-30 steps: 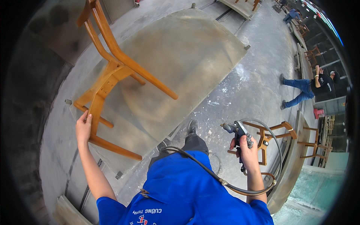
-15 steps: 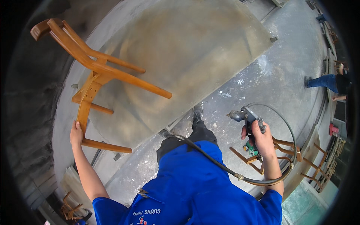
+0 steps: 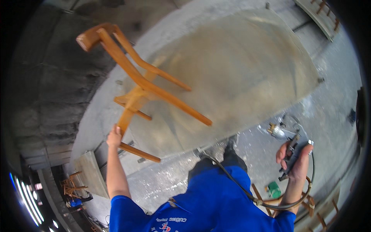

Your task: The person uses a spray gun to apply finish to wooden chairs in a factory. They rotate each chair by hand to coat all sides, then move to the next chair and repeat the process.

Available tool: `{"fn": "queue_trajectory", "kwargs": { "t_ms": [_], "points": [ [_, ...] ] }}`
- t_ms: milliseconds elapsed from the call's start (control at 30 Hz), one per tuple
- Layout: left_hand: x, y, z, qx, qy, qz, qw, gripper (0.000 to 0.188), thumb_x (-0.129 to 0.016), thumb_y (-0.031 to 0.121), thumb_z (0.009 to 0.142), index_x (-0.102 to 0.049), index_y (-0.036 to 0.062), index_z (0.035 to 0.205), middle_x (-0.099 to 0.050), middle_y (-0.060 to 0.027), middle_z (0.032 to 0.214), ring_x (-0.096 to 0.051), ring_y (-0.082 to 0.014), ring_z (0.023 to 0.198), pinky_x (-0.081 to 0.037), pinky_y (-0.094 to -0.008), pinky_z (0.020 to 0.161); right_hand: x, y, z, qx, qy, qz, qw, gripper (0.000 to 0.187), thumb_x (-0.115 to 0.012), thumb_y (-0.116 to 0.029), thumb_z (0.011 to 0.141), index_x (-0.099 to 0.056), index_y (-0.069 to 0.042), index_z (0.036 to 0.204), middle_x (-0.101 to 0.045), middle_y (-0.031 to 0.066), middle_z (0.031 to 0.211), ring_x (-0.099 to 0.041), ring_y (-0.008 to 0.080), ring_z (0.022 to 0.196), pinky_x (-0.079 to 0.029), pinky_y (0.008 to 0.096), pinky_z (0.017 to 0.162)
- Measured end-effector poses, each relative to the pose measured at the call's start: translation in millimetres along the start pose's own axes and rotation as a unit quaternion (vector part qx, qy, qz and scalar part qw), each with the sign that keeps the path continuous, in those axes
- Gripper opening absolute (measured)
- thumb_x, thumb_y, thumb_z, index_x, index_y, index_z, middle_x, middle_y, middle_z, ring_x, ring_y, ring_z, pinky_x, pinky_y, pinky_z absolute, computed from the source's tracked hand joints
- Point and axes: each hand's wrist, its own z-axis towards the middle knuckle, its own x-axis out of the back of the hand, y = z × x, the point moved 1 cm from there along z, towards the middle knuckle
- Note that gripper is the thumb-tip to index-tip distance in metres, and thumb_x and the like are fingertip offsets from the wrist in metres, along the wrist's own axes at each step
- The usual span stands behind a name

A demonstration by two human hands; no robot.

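An orange-brown wooden chair frame (image 3: 143, 82) without a seat is tilted in the air over a large board, its legs pointing to the right. My left hand (image 3: 113, 138) is closed around its seat rail, near the lower leg. At the right, my right hand (image 3: 300, 164) grips a grey metal spray gun (image 3: 296, 144), thumb on one side and fingers curled on the other. The gun's brass-and-silver nozzle points up and left. A dark air hose (image 3: 247, 195) loops from the gun under my forearm and across my blue shirt.
The large, stained board (image 3: 235, 65) lies low in front of me. Wooden chair parts and a green object (image 3: 274, 190) are on the floor beyond my right forearm. A grey panel (image 3: 92, 174) and more chair frames (image 3: 72, 185) stand at the lower left.
The view has swung, and the board and chair frame sit farther right in it. My right hand has turned with the spray gun, showing more palm. My left hand keeps its hold.
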Motion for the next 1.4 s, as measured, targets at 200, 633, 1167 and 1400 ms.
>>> {"fn": "queue_trajectory", "kwargs": {
  "t_ms": [200, 633, 1167, 1400],
  "points": [
    [6.1, 18.0, -33.8, 0.010, 0.013, -0.011, 1.000, 0.053, -0.041, 0.050, 0.104, -0.043, 0.0270, 0.153, -0.063, -0.0159, 0.135, -0.059, -0.0379, 0.124, -0.043, -0.0574, 0.103, -14.2, -25.6, 39.1, 0.094, -0.055, 0.105, 0.989, 0.083, -0.030, -0.087, 0.086, -0.041, -0.005, 0.079, -0.061, 0.0143, 0.071, -0.055, 0.0169, 0.049, -0.045, 0.0270, 0.047],
    [0.4, 28.7, -56.4, 0.008, 0.023, -0.034, 0.999, 0.051, -0.042, 0.044, 0.105, -0.045, 0.0236, 0.152, -0.061, -0.0147, 0.138, -0.058, -0.0362, 0.126, -0.042, -0.0572, 0.103, -100.0, -47.6, 125.6, 0.146, -0.089, 0.040, 0.984, 0.087, -0.055, -0.073, 0.088, -0.054, 0.002, 0.131, -0.066, 0.0082, 0.082, -0.064, 0.0121, 0.072, -0.051, 0.0264, 0.058],
    [-6.7, 29.6, -52.8, -0.024, 0.062, -0.025, 0.997, 0.050, -0.043, 0.044, 0.106, -0.050, 0.0164, 0.148, -0.066, -0.0195, 0.127, -0.062, -0.0404, 0.116, -0.049, -0.0526, 0.096, -85.7, 83.0, 182.8, -0.054, -0.076, -0.054, 0.994, 0.040, -0.059, -0.032, 0.104, -0.062, 0.004, 0.122, -0.066, 0.0044, 0.079, -0.063, 0.0117, 0.076, -0.051, 0.0272, 0.073],
    [-10.1, 29.2, -49.8, -0.048, 0.071, -0.052, 0.995, 0.049, -0.045, 0.038, 0.106, -0.052, 0.0110, 0.146, -0.064, -0.0183, 0.131, -0.061, -0.0380, 0.120, -0.048, -0.0473, 0.100, -48.6, 119.2, 195.3, -0.146, -0.033, -0.135, 0.980, 0.036, -0.057, -0.036, 0.104, -0.062, 0.000, 0.105, -0.066, 0.0037, 0.078, -0.062, 0.0116, 0.072, -0.050, 0.0288, 0.071]
  ]
}}
